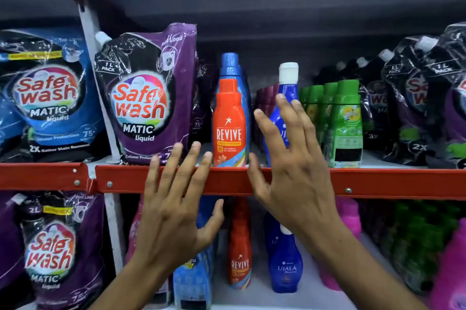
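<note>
An orange Revive bottle stands at the front of the upper shelf, with a taller blue bottle right behind it. To its right a dark blue Ujala bottle with a white cap leans slightly. My right hand is raised in front of the Ujala bottle, fingers spread and straight, holding nothing. My left hand is spread in front of the red shelf edge, its fingertips at the base of a purple Safewash pouch. Whether either hand touches anything is unclear.
Blue Safewash pouches fill the left bay. Green bottles and black pouches stand to the right. On the lower shelf are another Revive bottle, an Ujala bottle, pink bottles and a 2L purple pouch.
</note>
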